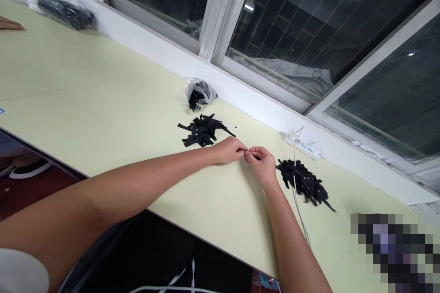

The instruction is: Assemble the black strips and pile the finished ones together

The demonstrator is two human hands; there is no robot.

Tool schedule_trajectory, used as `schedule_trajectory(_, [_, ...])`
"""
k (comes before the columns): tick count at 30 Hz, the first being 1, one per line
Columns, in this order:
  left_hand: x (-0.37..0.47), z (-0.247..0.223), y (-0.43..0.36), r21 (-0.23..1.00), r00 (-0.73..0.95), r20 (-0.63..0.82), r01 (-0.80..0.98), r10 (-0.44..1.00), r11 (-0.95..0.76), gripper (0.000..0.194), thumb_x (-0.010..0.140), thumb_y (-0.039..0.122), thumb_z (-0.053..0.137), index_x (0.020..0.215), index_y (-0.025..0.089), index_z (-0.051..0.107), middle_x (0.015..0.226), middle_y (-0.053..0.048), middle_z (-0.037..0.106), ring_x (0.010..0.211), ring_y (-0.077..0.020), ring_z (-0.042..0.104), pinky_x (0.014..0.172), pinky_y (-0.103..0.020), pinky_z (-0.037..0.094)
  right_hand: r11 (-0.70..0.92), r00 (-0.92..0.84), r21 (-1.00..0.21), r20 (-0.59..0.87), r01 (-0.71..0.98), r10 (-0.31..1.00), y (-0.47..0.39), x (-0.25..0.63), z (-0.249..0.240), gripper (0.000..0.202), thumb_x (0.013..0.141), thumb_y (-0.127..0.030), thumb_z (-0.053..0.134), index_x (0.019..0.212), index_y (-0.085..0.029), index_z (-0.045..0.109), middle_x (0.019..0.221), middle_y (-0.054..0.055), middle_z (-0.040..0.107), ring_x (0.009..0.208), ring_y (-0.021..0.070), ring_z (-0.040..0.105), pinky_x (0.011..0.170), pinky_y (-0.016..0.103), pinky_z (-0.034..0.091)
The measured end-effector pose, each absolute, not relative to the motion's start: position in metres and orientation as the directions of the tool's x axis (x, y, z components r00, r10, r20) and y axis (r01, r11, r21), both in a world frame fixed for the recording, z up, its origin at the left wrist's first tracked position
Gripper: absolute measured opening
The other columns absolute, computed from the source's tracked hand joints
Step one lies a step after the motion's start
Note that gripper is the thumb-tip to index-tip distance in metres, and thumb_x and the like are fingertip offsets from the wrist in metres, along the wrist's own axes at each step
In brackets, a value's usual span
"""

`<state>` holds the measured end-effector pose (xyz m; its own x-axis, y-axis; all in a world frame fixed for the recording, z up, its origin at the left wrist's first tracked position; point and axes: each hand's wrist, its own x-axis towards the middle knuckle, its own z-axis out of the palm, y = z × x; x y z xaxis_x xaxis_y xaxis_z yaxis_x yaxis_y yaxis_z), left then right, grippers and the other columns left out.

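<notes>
My left hand [229, 149] and my right hand [263, 165] meet fingertip to fingertip over the pale yellow table [103, 100]. Together they pinch a small black piece [256, 157], mostly hidden by the fingers. A loose heap of black strips [202, 130] lies just behind my left hand. Another heap of black strips [304, 181] lies right of my right hand. A clear plastic bag with black pieces [198, 94] sits behind the left heap by the wall.
A white power strip [302, 146] lies by the wall, and its white cable [298, 201] runs across the right heap toward the table's front edge. A larger bag of black items [67, 11] is at far left. Another person's fingers [10, 24] rest at the left edge.
</notes>
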<state>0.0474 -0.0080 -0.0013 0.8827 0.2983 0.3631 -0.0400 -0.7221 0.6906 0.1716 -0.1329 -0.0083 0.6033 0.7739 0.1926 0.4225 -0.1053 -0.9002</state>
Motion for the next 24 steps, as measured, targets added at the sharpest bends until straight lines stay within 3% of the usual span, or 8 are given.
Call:
schedule_trajectory(7, [0.049,-0.003,0.002,0.654,0.853,0.386,0.016,0.353,-0.756,0.020,0.083,0.021,0.056,0.088,0.014,0.074,0.072,-0.003,0.071,0.065,-0.0139,0.059,0.061,-0.024,0.037,-0.148,0.633,-0.876,0.205,0.459,0.746,-0.133,0.183,-0.015,0.034,0.070,-0.046,0.073,0.088,-0.019,0.064,0.081,0.007,0.071,0.062,0.0174,0.064,0.064,0.031,0.052])
schedule_trajectory(12, [0.050,-0.003,0.010,0.727,0.795,0.385,0.052,0.469,-0.685,0.017,0.084,0.028,0.061,0.092,0.015,0.069,0.072,-0.002,0.070,0.064,-0.0135,0.059,0.060,-0.023,0.038,-0.138,0.547,-0.872,0.164,0.469,0.821,-0.138,0.187,-0.013,0.036,0.073,-0.048,0.067,0.092,-0.018,0.071,0.089,0.008,0.072,0.075,0.0195,0.063,0.066,0.031,0.049])
schedule_trajectory(16, [0.051,-0.003,0.012,0.734,0.805,0.387,0.024,0.448,-0.678,0.015,0.081,0.030,0.065,0.082,0.015,0.071,0.069,-0.001,0.067,0.063,-0.0126,0.056,0.059,-0.023,0.037,-0.151,0.499,-0.826,0.173,0.543,0.849,-0.140,0.187,-0.012,0.032,0.076,-0.046,0.064,0.089,-0.018,0.072,0.085,0.005,0.072,0.077,0.0193,0.061,0.071,0.031,0.046])
schedule_trajectory(24, [0.048,0.000,0.009,0.719,0.824,0.377,0.028,0.424,-0.694,0.016,0.081,0.029,0.065,0.083,0.015,0.073,0.069,-0.001,0.066,0.064,-0.0124,0.053,0.059,-0.024,0.033,-0.205,0.484,-0.764,0.157,0.612,0.861,-0.141,0.186,-0.010,0.030,0.078,-0.044,0.059,0.087,-0.018,0.071,0.084,0.005,0.070,0.075,0.0190,0.059,0.071,0.031,0.042])
